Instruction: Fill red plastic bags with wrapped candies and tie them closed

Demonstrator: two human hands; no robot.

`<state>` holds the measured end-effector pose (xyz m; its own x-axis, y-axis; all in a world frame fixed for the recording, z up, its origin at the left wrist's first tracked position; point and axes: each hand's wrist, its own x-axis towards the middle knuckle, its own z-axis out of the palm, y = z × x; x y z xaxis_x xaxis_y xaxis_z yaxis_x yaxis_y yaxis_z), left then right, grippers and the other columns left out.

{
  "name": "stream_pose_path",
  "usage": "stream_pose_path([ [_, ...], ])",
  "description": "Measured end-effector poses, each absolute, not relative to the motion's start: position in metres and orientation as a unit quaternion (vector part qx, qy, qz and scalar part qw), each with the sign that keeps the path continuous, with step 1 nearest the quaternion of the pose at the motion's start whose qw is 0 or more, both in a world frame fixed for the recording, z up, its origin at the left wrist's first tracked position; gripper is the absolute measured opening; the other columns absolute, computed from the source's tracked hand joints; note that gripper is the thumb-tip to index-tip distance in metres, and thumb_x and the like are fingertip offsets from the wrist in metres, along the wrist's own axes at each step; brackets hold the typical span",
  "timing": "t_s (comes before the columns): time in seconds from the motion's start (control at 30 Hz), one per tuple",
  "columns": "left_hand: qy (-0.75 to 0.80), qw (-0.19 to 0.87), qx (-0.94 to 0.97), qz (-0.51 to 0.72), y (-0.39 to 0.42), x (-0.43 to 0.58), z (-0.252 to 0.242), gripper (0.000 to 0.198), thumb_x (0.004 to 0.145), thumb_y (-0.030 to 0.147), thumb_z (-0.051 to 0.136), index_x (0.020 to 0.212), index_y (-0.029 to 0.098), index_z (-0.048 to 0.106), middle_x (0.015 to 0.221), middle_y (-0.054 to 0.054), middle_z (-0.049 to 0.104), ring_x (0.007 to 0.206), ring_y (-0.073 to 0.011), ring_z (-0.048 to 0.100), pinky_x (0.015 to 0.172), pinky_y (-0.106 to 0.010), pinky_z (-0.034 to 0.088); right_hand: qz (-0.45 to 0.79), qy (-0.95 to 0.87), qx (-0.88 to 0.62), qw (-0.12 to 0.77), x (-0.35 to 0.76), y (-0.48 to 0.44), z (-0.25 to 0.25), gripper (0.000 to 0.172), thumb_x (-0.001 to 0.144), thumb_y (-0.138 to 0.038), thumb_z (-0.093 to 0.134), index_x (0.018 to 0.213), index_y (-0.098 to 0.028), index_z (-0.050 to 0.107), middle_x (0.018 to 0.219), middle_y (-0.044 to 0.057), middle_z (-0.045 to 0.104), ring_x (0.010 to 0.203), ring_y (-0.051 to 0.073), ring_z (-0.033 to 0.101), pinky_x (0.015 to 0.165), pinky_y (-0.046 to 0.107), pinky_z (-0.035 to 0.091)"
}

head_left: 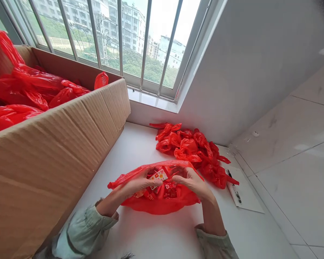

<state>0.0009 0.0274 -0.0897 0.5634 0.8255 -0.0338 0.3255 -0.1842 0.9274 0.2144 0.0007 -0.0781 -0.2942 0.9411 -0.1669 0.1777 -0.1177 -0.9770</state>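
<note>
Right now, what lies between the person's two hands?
Between the left hand and right hand lie a flowered packet and red packets, within the open bag; the head view shows this.

Room at right, carton [70,144] at left

Through the window [109,43] at your eleven o'clock, behind upright metal bars [146,39], you can see pale apartment blocks [133,27] rising past green trees [153,70]. Your twelve o'clock has the white sill [151,100]; your two o'clock, a plain grey wall [245,72]. Pale tiles [294,183] with dark seams run from your three to four o'clock. Also at your four, you have white paper [250,201] with a dark pen [238,196] resting along its left edge.
</note>
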Motion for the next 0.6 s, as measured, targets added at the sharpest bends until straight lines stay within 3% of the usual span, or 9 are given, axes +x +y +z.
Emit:
stream_pose_path([
  [0.23,0.369,0.629,0.635,0.255,0.032,0.0,-0.097,0.04,0.071,0.041,0.073,0.102,0.017,0.063,0.101,-0.005,0.07,0.096,-0.0251,0.065,0.079,-0.031,0.051,0.58,-0.552,-0.521,0.297,0.207,0.003,-0.089,0.035,0.081,-0.053,0.065,0.079,-0.019,0.06,0.072,-0.002,0.055,0.066,0.012,0.049,0.065,0.026,0.042],
  [0.6,0.363,0.707,0.561,0.232,0.04,-0.01,-0.107,0.059,0.059,0.03,0.081,0.113,0.022,0.059,0.11,-0.003,0.067,0.105,-0.0244,0.061,0.086,-0.032,0.049,0.589,-0.533,-0.533,0.291,0.216,0.004,-0.093,0.029,0.083,-0.048,0.065,0.078,-0.019,0.06,0.07,-0.003,0.054,0.065,0.012,0.046,0.067,0.027,0.037],
])
